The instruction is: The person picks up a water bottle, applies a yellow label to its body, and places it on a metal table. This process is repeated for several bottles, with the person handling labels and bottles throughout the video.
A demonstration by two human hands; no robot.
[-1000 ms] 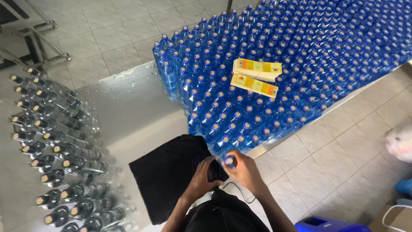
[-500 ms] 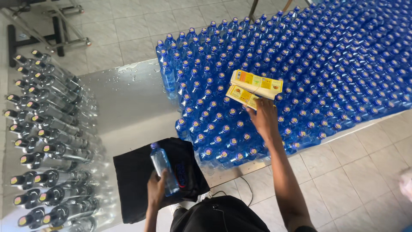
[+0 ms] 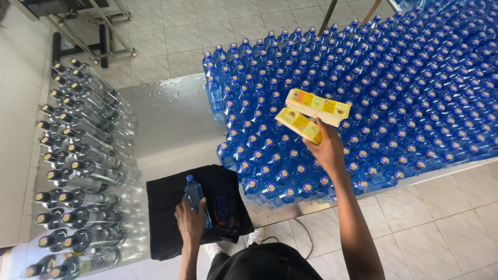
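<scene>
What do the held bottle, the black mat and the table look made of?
Bottle: clear blue-tinted plastic, glossy and see-through. Mat: apparently soft black cloth, matte, with uneven edges. Table: likely stainless steel, a grey reflective sheet with water drops on it.

Two flat yellow label stacks [image 3: 314, 115], oblong with orange and green patches, lie atop the blue bottle caps right of frame centre; the right hand [image 3: 328, 149] touches the lower one.

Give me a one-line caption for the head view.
Left hand holds a blue bottle on a black cloth; right hand reaches yellow label stacks atop massed blue bottles.
</scene>
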